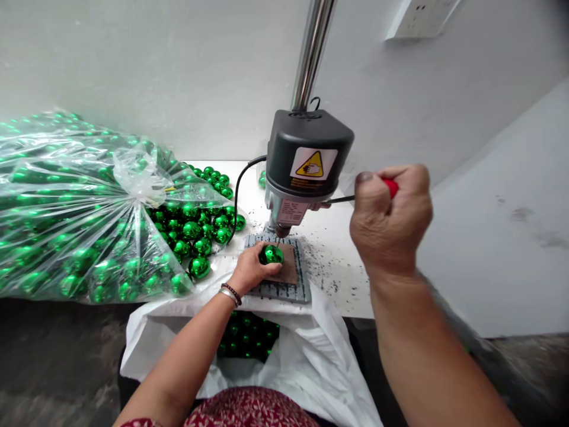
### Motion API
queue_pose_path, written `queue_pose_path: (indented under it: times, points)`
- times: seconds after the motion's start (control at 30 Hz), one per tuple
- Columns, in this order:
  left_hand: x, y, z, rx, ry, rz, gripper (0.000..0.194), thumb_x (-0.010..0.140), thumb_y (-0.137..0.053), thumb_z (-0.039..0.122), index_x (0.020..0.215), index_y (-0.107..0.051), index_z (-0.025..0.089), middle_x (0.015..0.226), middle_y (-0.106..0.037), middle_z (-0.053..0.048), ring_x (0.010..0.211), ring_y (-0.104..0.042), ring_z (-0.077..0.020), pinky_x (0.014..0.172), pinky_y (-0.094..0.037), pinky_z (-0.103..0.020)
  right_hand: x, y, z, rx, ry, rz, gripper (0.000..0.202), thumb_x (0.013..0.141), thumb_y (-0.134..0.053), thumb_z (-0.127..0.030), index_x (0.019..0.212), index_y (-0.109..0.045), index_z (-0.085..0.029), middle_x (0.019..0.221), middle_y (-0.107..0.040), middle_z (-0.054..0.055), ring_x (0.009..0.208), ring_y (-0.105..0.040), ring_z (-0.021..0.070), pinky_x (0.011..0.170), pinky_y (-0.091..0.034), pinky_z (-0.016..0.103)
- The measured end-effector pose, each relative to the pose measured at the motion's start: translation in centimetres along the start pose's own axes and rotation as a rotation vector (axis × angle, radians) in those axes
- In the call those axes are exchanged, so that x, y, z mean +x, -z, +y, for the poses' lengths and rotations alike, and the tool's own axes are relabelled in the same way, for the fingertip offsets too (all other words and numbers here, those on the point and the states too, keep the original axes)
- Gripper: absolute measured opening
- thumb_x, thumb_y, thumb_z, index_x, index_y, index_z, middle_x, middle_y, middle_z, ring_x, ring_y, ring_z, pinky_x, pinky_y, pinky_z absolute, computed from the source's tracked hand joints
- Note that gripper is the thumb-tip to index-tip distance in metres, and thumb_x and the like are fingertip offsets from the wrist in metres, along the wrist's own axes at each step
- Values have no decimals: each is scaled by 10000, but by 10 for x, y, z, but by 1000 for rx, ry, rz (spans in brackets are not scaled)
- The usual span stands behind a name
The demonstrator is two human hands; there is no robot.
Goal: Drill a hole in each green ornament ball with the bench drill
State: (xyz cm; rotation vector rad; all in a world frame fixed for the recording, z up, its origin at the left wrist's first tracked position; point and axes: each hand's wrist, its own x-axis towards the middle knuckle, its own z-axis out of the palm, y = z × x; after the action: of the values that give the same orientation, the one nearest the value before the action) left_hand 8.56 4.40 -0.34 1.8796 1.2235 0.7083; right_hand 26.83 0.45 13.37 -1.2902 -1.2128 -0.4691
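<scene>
In the head view, the drill press (306, 155) is the landmark. The step in hand looks like drilling 1 green ball (274, 256), which sits directly below the drill press's chuck, over the brown board (291, 271) on the base plate (304, 290). Whether the bit touches it, I cannot tell. The next move seems to call for a steady ball and an even pull on the lever (342, 199).

The left hand (252, 268), under the drill press head, holds the ball between thumb and fingers, spread only to its width. The right hand (393, 219), right of the drill press, is a closed fist around the lever's red knob (392, 187). Left of the drill press lie many loose balls (200, 267) and a tied clear bag (146, 178); an open white sack (329, 350) hangs in front.
</scene>
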Motion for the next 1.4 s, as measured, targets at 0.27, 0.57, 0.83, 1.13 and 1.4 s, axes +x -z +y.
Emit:
queue_pose_path:
  times: [0.27,0.57,0.83,1.13,1.4]
  points:
    - [-55,51,-17,74,-99,-294,662,687,-873,401,1292,-691,201,1257,-737,-125,1021,-701,-266,940,-552,-387,10,-4,0,-5,-108,26,197,831,-562,-344,828,-569,-147,735,-557,-17,618,-417,37,617,-343,230]
    - [-20,105,-29,871,366,208,371,932,-532,275,1236,-667,111,1273,-705,-219,1181,-657,-351,996,-489,-436,11,-4,-3,-19,-161,6,159,813,-607,-302,824,-570,-147,756,-562,-15,644,-434,41,640,-380,242]
    - [0,98,-35,868,427,152,464,874,-632,365,1276,-636,133,1235,-713,-236,1232,-626,-397,1002,-478,-484,9,-2,-6,13,-167,-11,216,845,-614,-345,876,-530,-148,790,-556,-13,677,-448,42,661,-390,242]
    - [-30,79,-23,-167,163,245,668,713,-761,359,1280,-445,201,1031,-626,-24,852,-624,-151,843,-524,-312,5,-2,-3,32,-115,-15,210,889,-535,-373,913,-510,-166,828,-544,-11,724,-461,56,703,-423,239]
    - [-23,46,-20,-607,234,-4,684,731,-722,497,1318,-498,226,1068,-621,-43,893,-632,-167,732,-551,-289,5,-2,-5,83,-84,-1,230,881,-536,-387,888,-513,-158,804,-528,-13,711,-451,46,674,-430,210]
